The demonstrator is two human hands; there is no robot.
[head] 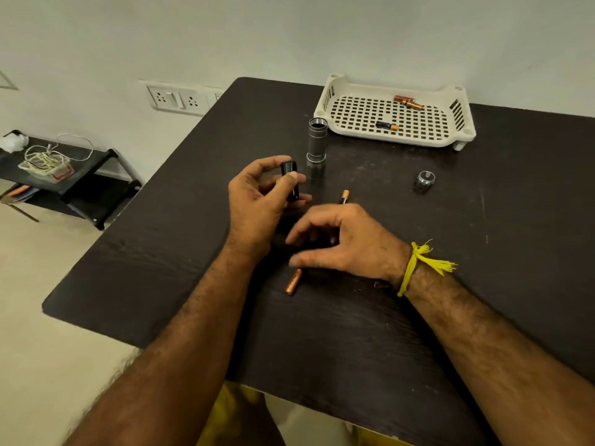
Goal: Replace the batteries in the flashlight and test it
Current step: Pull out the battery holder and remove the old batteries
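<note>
While left hand (pixel 257 201) pinches black battery holder (pixel 289 181), right hand (pixel 341 243) loosely spread over battery (pixel 293 281), flashlight body (pixel 317 140) upright.

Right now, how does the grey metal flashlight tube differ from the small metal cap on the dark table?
The grey metal flashlight tube is tall and slim, while the small metal cap is short and squat. The tube stands close to the white perforated plastic tray and to the left hand; the cap sits alone, farther to the right. The tube's open end faces up. Both rest untouched on the dark table.
</note>
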